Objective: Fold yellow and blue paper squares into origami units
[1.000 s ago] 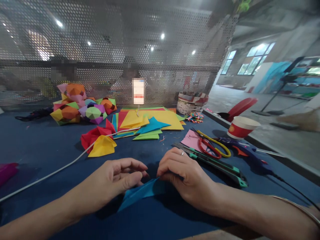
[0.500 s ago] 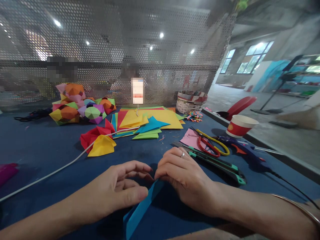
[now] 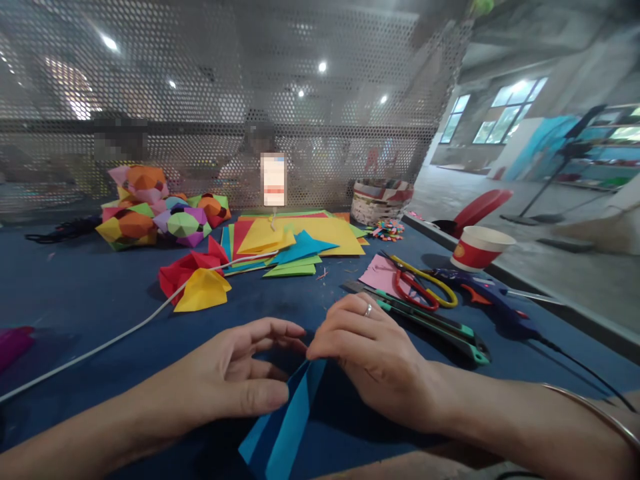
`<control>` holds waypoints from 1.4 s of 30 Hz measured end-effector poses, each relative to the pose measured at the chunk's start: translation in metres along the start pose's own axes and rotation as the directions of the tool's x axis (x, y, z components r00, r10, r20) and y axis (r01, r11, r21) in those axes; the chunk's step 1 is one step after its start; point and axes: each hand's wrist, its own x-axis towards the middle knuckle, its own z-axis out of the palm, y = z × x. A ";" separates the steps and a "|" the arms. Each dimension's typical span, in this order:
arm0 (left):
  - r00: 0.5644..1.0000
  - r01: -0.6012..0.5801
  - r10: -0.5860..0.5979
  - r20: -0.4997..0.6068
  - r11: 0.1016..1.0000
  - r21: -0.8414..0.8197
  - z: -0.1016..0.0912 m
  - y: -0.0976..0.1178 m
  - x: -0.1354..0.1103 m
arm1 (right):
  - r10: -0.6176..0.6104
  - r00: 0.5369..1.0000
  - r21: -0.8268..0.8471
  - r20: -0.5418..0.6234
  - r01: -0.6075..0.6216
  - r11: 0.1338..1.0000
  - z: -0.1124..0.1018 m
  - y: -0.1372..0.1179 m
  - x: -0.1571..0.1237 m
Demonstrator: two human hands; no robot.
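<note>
A blue sheet of folded paper (image 3: 295, 427) stands tilted on the dark blue table, its creased panels spread apart toward me. My right hand (image 3: 373, 360) pinches its far corner between thumb and fingers. Along the paper's left side curves my left hand (image 3: 250, 370), fingers apart, with the thumb at the paper's edge; whether it presses on the paper is hard to tell. Just beyond my right hand lies a green and black utility knife (image 3: 435, 327). Scissors (image 3: 425, 283) with red and yellow handles rest partly on pink paper (image 3: 377, 273).
Coloured paper sheets (image 3: 345, 237) are stacked at the back, near folded paper balls (image 3: 183, 223) and red and yellow folded pieces (image 3: 203, 293). A white cable (image 3: 130, 330) crosses the left side. A glue gun (image 3: 495, 303), paper cup (image 3: 480, 248) and basket (image 3: 380, 200) stand right.
The blue paper has opened out, its panels now spread wider at the near end. My left thumb has shifted slightly left; my right hand still pinches the far corner.
</note>
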 end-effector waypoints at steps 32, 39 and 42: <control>0.721 -0.060 0.689 -0.080 0.177 0.982 -0.009 -0.019 -0.002 | -0.053 0.925 0.013 0.375 0.052 0.999 -0.011 0.010 0.001; 0.728 -0.373 0.616 0.301 -0.011 0.928 0.002 -0.022 -0.001 | -0.005 0.897 0.107 0.443 -0.047 0.993 -0.014 0.010 0.002; 0.684 -0.437 0.640 0.349 -0.023 0.899 0.003 -0.027 0.002 | 0.017 0.885 0.183 0.465 -0.115 0.976 -0.015 0.012 0.004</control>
